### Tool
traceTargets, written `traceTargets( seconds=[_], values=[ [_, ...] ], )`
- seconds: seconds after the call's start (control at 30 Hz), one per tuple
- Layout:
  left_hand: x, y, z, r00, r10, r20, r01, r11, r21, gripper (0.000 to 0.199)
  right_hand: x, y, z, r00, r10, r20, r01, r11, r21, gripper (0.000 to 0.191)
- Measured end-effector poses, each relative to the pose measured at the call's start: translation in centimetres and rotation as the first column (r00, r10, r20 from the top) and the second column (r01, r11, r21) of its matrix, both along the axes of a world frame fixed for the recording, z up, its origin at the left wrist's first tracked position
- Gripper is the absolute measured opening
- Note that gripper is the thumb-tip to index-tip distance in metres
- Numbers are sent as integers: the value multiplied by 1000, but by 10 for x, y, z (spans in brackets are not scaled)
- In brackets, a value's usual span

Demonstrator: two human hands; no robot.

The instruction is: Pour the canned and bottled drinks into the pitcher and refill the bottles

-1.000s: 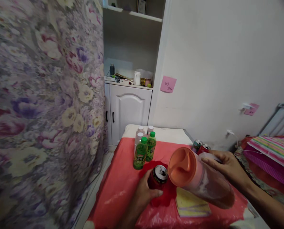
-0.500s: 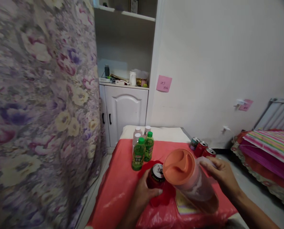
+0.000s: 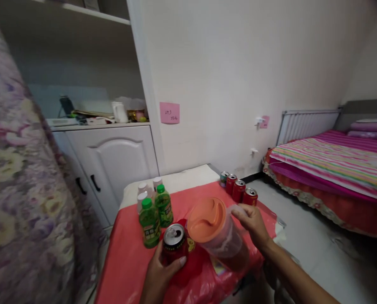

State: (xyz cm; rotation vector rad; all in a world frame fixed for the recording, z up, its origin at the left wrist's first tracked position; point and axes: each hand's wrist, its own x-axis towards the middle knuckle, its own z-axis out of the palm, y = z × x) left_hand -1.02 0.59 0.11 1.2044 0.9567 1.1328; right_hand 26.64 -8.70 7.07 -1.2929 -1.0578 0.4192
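Swung nearer to upright since the earlier frames, the clear pitcher (image 3: 234,249) still leans to the left; the view has turned right, bringing more of the bed into sight. Closest, at bottom center, the left hand (image 3: 162,268) has its grip around a dark red can (image 3: 174,249) with an opened silver top, thumb on one side and fingers on the other. Just right of the can, the right hand (image 3: 254,223) has its grip closed on the pitcher's handle, the orange lid (image 3: 206,220) facing the can and brownish liquid inside. Beneath them are a round red mat (image 3: 191,272) and a yellowish cloth (image 3: 218,267), partly hidden by the pitcher. Beyond the can, upright on the red-covered tabletop (image 3: 125,257), stand two green bottles (image 3: 156,215), with white-capped bottles (image 3: 144,190) behind. At the right edge, one greenish can (image 3: 224,179) and three red cans (image 3: 238,191) form a row. Farther off are a floral curtain (image 3: 14,177) on the left, a white cabinet (image 3: 121,158), a pink note (image 3: 169,113) on the wall, and a striped bed (image 3: 330,158) on the right.
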Motion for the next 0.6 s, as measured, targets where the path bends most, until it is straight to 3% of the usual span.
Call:
traceTargets(
  seconds=[0.2,0.4,0.6],
  values=[
    [1,-6,9,999,30,12,-29,998,-47,84,9,4,-15,987,-103,-121,112,992,66,50],
    [-2,-3,5,998,-41,44,43,998,-46,87,7,23,-25,967,-141,-211,172,976,134,52],
    [-1,-3,5,1000,17,25,-15,998,-54,90,13,34,-35,952,-171,-255,216,963,159,50]
  ],
)
